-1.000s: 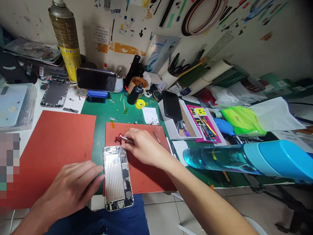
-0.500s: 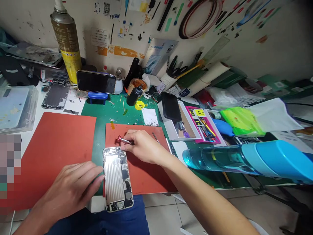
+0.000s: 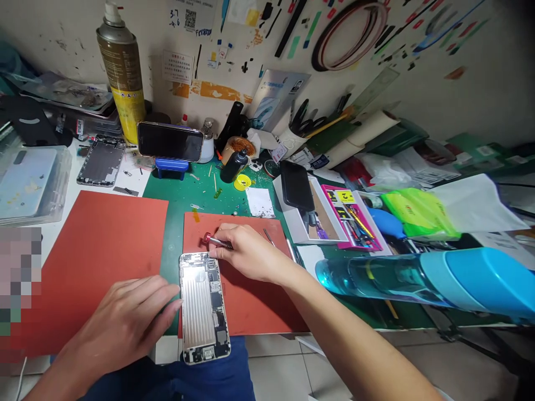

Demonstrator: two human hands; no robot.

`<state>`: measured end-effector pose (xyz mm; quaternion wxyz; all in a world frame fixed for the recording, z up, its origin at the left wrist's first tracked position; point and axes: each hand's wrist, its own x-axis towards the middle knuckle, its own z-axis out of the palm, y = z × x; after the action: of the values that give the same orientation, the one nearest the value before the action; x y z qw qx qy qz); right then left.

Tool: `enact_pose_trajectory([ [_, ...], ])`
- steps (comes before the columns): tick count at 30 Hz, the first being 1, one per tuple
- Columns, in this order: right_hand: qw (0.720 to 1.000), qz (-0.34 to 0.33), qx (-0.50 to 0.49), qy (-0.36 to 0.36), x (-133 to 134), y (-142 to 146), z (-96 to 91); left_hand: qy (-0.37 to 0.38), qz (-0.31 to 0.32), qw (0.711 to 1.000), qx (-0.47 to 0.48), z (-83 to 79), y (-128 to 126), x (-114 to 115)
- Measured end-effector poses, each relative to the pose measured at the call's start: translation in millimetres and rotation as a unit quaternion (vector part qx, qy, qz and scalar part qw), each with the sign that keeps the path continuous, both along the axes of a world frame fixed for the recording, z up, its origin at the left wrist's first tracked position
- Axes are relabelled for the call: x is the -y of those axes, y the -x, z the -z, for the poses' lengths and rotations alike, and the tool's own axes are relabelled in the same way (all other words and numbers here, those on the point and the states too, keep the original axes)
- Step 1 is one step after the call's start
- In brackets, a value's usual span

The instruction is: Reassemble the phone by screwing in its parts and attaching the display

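Note:
An opened phone housing (image 3: 203, 306), with bare metal and small parts showing, lies on a small red mat (image 3: 251, 301) at the desk's front edge. My left hand (image 3: 121, 326) rests against the housing's left side with its fingers stretched out. My right hand (image 3: 246, 253) is closed round a red-capped screwdriver (image 3: 213, 240), and its fingers meet the housing's top right corner.
A larger red mat (image 3: 96, 262) lies to the left. At the back stand a tall spray can (image 3: 123, 72), a dark phone on a blue stand (image 3: 170, 142), another bare housing (image 3: 101, 161) and tool trays (image 3: 351, 220). A blue bottle (image 3: 426, 278) lies at the right.
The view has shifted slightly down and right. Both hands, the screwdriver and the housing keep the same positions relative to each other.

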<state>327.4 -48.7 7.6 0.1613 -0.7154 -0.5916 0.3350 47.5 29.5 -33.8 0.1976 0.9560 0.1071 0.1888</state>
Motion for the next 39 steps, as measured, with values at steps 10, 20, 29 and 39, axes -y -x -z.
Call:
enact_pose_trajectory([
  [10,0.997,-0.012,0.064,-0.045,10.8,3.3,4.3,0.006,0.003,1.000,0.000,-2.3,-0.2,1.1],
  [20,0.996,-0.021,0.061,-0.058,14.7,5.6,5.3,0.019,0.001,1.000,0.001,1.5,0.6,1.7],
  [29,0.994,-0.031,0.073,-0.074,17.8,6.9,5.7,0.006,0.001,1.000,0.000,-1.0,-0.5,1.8],
  [39,0.994,-0.032,0.055,-0.091,19.2,6.9,10.6,0.018,0.006,1.000,0.002,-0.2,-0.5,2.6],
])
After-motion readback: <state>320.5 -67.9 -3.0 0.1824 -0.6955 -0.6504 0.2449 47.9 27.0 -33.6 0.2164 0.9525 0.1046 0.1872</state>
